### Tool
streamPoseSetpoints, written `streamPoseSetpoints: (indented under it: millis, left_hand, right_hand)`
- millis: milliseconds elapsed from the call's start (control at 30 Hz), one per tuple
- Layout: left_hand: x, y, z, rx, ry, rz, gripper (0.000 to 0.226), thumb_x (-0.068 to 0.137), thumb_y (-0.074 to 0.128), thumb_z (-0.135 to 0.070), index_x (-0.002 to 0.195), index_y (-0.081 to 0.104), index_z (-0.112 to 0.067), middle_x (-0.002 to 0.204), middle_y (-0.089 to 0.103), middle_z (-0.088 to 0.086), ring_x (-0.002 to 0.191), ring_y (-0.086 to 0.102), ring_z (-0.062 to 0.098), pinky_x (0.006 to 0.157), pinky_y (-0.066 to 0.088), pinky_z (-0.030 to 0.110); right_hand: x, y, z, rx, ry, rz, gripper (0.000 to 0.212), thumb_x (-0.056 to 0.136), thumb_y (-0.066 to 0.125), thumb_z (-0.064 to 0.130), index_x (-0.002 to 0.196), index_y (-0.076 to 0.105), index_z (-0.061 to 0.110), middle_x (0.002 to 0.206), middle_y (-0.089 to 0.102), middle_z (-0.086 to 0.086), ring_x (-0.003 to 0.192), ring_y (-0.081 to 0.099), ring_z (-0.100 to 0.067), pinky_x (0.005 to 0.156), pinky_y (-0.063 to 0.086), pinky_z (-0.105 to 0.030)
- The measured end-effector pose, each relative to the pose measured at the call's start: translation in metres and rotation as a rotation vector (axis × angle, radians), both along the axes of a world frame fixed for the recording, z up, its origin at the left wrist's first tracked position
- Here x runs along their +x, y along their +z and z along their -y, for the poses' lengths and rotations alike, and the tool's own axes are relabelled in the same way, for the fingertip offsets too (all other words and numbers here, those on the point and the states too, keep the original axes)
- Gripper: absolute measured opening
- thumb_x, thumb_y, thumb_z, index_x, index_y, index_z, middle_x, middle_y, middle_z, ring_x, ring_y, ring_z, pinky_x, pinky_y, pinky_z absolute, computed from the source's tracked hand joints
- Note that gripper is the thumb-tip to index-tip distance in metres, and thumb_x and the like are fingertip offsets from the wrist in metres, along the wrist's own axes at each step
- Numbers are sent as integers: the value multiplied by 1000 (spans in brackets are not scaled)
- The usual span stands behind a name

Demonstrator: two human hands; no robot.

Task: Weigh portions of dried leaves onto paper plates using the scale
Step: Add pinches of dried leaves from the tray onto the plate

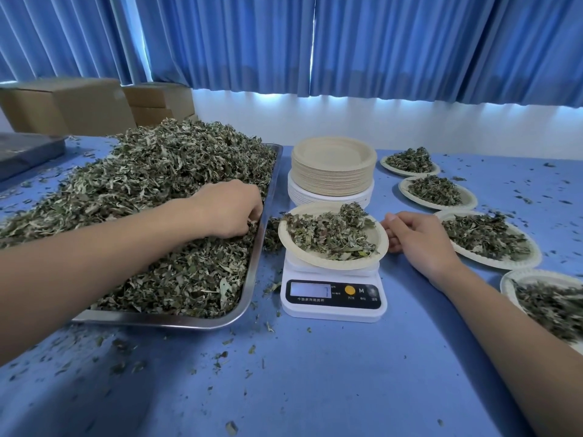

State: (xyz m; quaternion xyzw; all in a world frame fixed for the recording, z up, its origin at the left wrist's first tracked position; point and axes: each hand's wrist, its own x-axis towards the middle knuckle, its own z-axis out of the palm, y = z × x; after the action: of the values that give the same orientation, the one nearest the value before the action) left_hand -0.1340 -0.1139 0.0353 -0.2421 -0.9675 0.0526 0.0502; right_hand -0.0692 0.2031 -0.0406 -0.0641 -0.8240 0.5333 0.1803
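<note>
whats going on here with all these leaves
A person is portioning leaves. The left hand grabs into the heap on the tray, while the right hand rests beside the plate on the scale, already part filled. Four filled plates lie further right; a stack of empty ones stands behind the scale.
</note>
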Motion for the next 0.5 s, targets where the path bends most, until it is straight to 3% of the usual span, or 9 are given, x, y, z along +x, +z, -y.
streamPoseSetpoints:
  millis: [100,233,333,433,500]
  left_hand:
    - [1,6,-3,130,12,44,34,80,63,-6,108,69,-24,113,67,-1,97,64,23,81,57,39]
    - [7,5,-15,414,-15,38,8,87,61,-20,89,69,-21,80,68,-4,69,61,8,59,47,24]
    - [12,2,-27,458,-42,121,12,90,64,-34,89,68,-23,66,66,-7,59,63,8,58,50,26]
    - [12,0,-35,459,-33,178,15,89,66,-34,95,68,-20,60,69,-2,58,69,13,60,58,31]
    - [12,-2,-43,448,-20,209,17,86,67,-30,100,66,-20,55,68,-2,53,67,7,51,52,24]
  right_hand:
    - [3,4,1,3,3,12,34,104,54,28,88,76,8,73,75,-9,56,64,-11,58,53,-27]
    - [9,13,1,-19,46,69,36,102,57,36,86,74,8,61,69,-7,49,57,-19,44,40,-29]
    - [17,21,3,-73,133,147,36,100,61,37,76,70,12,53,64,-3,42,55,-21,37,34,-24]
    - [22,27,6,-55,174,185,37,99,65,30,65,63,15,52,62,-2,44,55,-20,37,35,-24]
    - [24,29,6,-87,169,199,35,98,66,26,67,61,11,52,60,-2,45,57,-19,40,36,-25]
